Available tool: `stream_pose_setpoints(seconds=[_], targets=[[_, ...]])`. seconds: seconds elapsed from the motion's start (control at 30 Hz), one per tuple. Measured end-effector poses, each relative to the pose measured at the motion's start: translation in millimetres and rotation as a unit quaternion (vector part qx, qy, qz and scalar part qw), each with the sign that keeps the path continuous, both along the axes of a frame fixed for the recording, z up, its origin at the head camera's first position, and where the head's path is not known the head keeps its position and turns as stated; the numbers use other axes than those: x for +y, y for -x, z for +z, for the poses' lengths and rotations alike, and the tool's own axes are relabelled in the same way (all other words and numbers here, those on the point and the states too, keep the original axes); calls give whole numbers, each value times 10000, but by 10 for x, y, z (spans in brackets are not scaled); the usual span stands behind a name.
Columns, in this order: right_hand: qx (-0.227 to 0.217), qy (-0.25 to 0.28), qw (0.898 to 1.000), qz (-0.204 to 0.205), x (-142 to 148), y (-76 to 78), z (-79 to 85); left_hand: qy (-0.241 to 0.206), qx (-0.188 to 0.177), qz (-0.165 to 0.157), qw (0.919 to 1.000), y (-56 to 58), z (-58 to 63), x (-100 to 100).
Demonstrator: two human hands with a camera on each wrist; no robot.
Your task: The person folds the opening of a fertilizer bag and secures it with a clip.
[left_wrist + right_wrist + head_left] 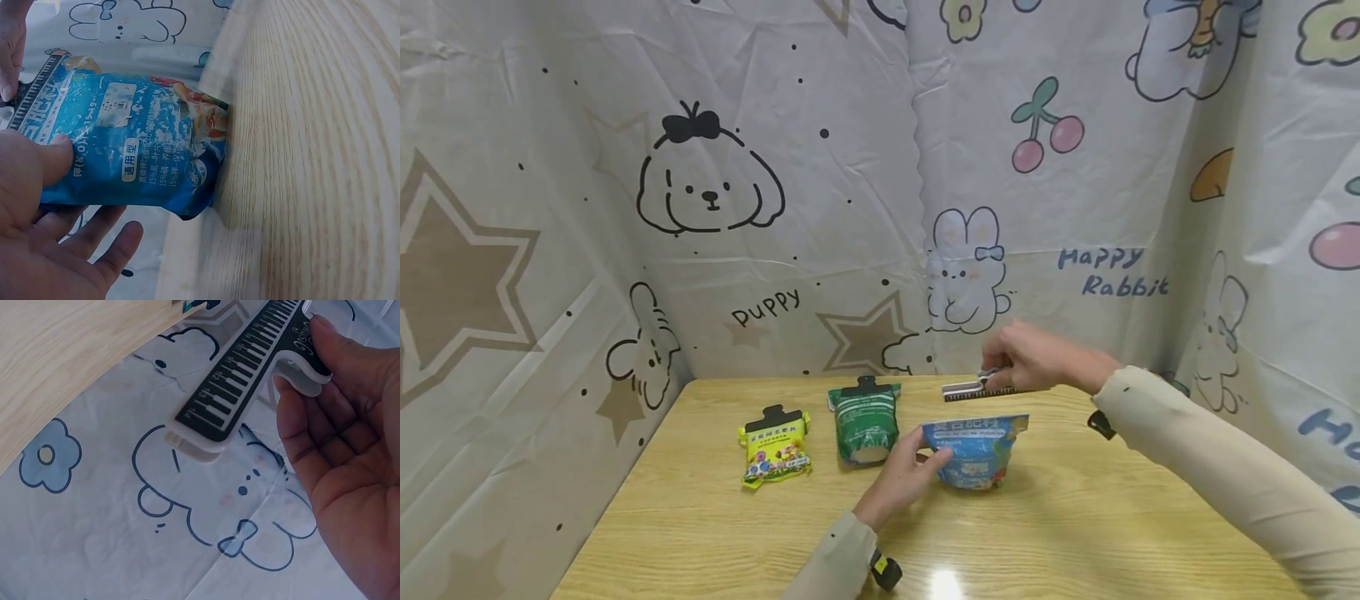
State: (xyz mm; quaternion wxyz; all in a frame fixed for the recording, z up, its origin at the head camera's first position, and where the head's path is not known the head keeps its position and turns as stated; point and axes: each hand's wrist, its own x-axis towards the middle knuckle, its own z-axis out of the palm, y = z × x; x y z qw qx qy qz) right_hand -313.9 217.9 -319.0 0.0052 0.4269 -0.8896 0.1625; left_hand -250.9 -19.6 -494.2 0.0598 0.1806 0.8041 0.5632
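A blue printed bag stands upright on the wooden table. My left hand grips its left edge, the thumb over the printed front and the other fingers behind or beyond the edge. In the left wrist view the bag's lower end meets the tabletop. Above and just behind the bag's top, my right hand pinches a long bag clip by its handle. The right wrist view shows piano keys and numbers on the clip's black and white bar, with thumb and index finger on its two handle plates.
Left of the blue bag stands a green bag with a black clip across its top. Farther left lies a yellow bag, also with a black clip. A printed curtain hangs behind and beside the table.
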Motion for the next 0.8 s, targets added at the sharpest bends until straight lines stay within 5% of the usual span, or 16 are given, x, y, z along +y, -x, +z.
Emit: stream_pose_setpoints(seconds=[0.8], targets=[[96, 136, 9991, 395, -191, -164, -183, -10, -156, -61, 9999, 37, -23, -8]])
